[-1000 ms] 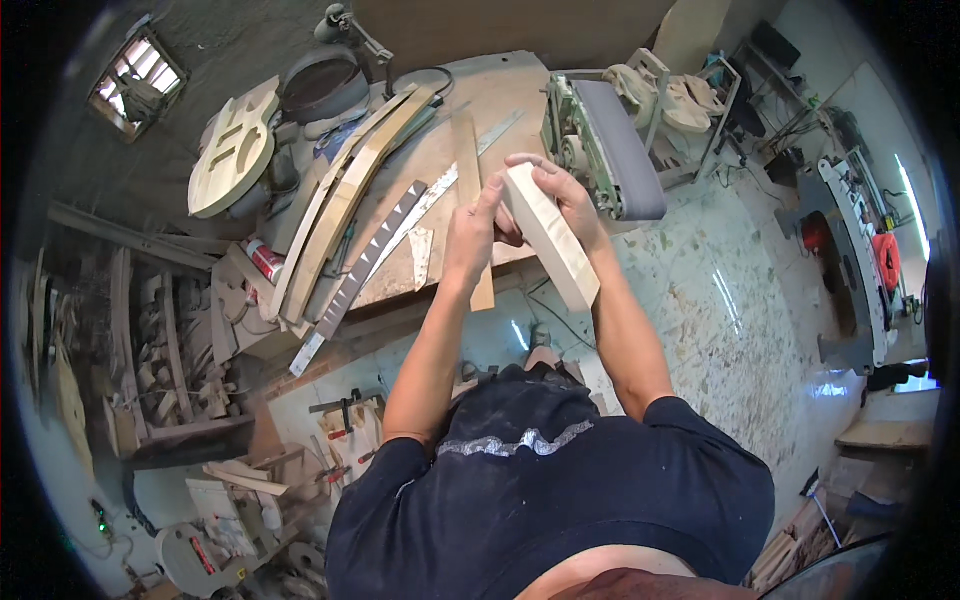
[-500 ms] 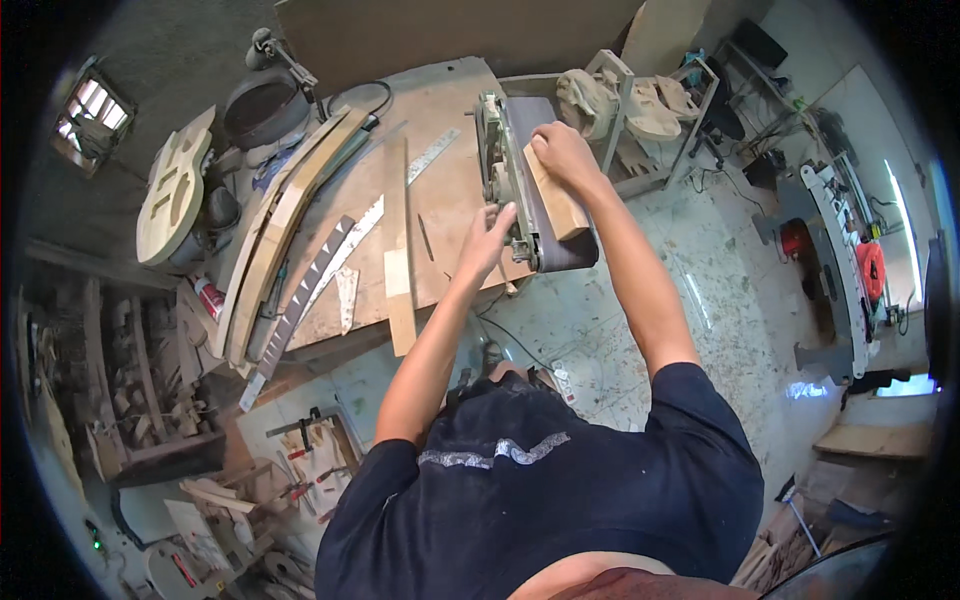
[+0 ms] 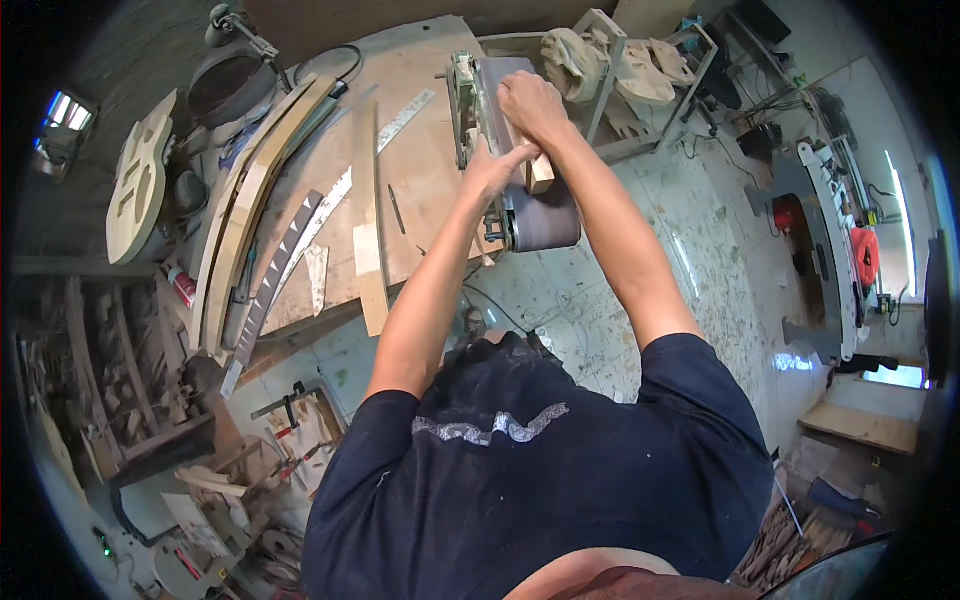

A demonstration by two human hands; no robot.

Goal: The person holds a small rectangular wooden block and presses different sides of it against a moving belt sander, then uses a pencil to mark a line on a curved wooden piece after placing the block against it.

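Observation:
A pale wooden block (image 3: 540,176) lies lengthwise on the grey-brown belt of a belt sander (image 3: 546,222) at the table's right edge. Over its far part, my right hand (image 3: 533,105) is closed, knuckles up, gripping the wood. My left hand (image 3: 488,168) is at the sander's left side by the metal frame and rollers. Its thumb stretches across to the block, apart from the other fingers, which are partly hidden against the machine. Both forearms reach forward, and the right one covers part of the belt.
On the wooden table (image 3: 420,190) left of the sander lie a long wooden strip (image 3: 368,255), a pencil (image 3: 397,210), a toothed dark template (image 3: 285,265) and curved wooden pieces (image 3: 255,190). A guitar-shaped body (image 3: 142,185) stands far left. Beyond the sander is a rack (image 3: 610,85) with wooden parts.
My left hand has moved from the sander's side toward the block, its thumb now reaching it. The right hand and block have shifted left and farther along the belt. The view has tilted slightly.

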